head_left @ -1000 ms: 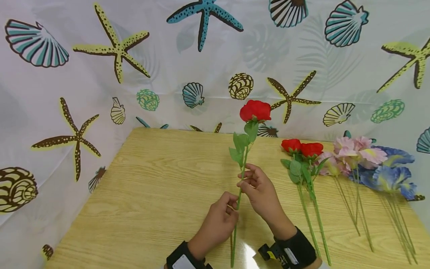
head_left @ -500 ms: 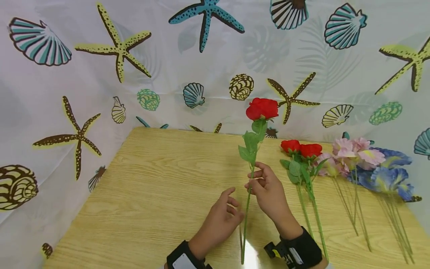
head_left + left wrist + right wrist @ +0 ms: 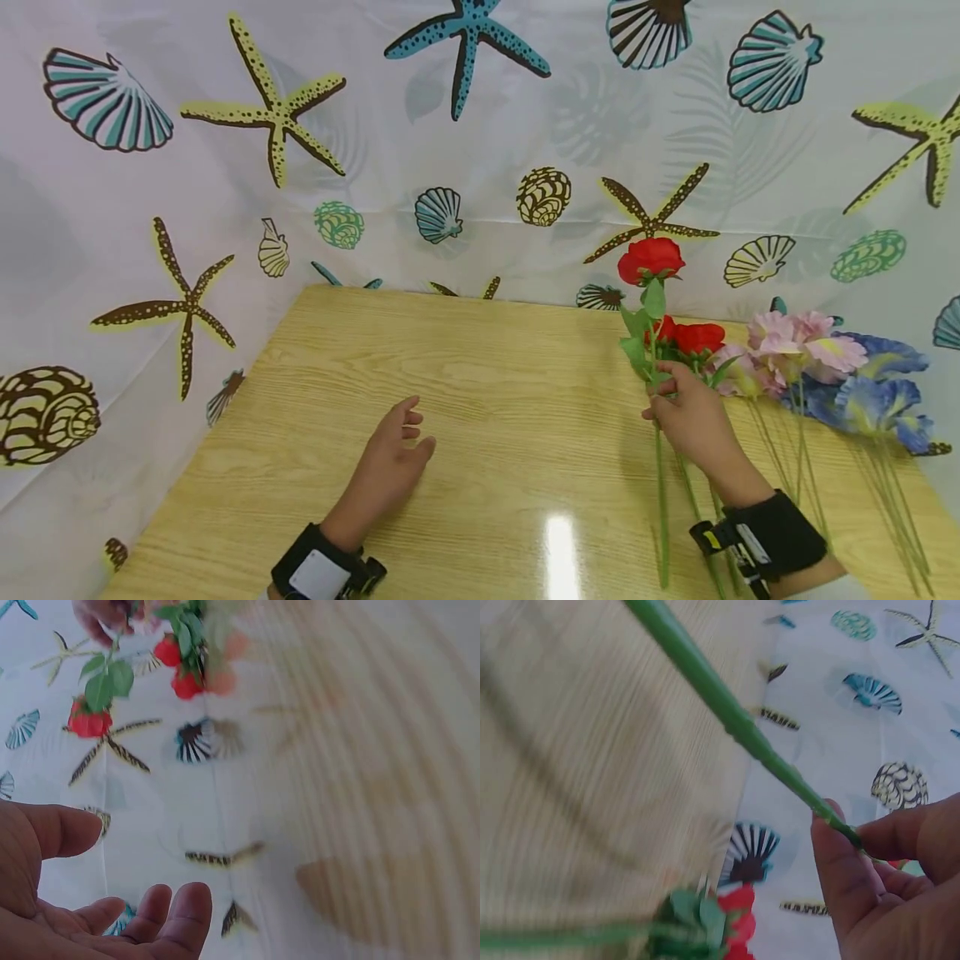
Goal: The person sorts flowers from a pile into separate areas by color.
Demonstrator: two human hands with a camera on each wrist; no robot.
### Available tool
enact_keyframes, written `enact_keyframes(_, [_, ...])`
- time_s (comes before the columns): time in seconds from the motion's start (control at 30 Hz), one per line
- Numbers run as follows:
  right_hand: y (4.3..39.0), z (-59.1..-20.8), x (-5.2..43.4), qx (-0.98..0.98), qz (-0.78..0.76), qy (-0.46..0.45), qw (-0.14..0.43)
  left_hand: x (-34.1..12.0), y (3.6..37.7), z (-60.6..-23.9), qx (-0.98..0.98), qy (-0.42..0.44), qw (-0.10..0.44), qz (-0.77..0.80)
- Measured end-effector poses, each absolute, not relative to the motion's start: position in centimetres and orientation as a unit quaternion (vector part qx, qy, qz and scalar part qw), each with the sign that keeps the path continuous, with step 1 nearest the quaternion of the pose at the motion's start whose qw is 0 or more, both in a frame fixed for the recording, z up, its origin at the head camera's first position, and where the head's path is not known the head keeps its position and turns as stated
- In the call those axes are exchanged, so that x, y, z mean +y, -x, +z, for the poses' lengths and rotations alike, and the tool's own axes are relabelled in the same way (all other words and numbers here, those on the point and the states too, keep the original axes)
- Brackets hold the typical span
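My right hand (image 3: 693, 421) pinches the green stem of a red rose (image 3: 651, 260) between thumb and fingers. In the right wrist view that stem (image 3: 742, 727) runs up and left out of the fingers, above the table. Just behind and right of it in the head view, two more red roses (image 3: 699, 338) lie on the table with their stems pointing toward me. My left hand (image 3: 390, 462) is apart from everything, over the table's left half, with fingers relaxed and nothing in them. The left wrist view shows the same hand (image 3: 97, 892) with thumb and fingers spread apart.
Pink flowers (image 3: 802, 346) and blue flowers (image 3: 873, 404) on thin stems lie to the right of the roses. The wooden table (image 3: 480, 400) ends at a white curtain (image 3: 495, 142) printed with shells and starfish at the back and left.
My left hand let go of the rose stem and moved left. The right hand carried the rose rightward, from mid-table to beside the two lying roses.
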State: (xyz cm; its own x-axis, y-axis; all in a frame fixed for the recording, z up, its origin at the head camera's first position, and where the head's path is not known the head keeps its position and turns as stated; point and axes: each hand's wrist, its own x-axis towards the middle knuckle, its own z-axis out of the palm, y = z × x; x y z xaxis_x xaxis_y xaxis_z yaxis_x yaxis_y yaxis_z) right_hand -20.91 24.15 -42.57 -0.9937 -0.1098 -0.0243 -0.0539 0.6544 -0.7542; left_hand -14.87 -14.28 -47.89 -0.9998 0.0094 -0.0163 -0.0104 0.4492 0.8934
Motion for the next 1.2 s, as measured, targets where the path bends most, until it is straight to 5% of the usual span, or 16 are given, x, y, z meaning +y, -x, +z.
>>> enact_keyframes(0.47, [21.7,-44.7,30.5,0.965,-0.256,0.055,-0.010,-17.9,14.4,-47.6,0.877,0.008,0.005,0.481])
enact_keyframes(0.93, [21.5,-45.6,31.9,0.975,-0.223,0.011,-0.003,-16.9,14.7,-47.4,0.875,0.004,0.013,0.484])
enact_keyframes(1.2, [20.2,-44.6,30.0,0.962,-0.268,0.021,-0.049,-15.9,15.7,-47.3,0.902,-0.025,-0.042,0.428])
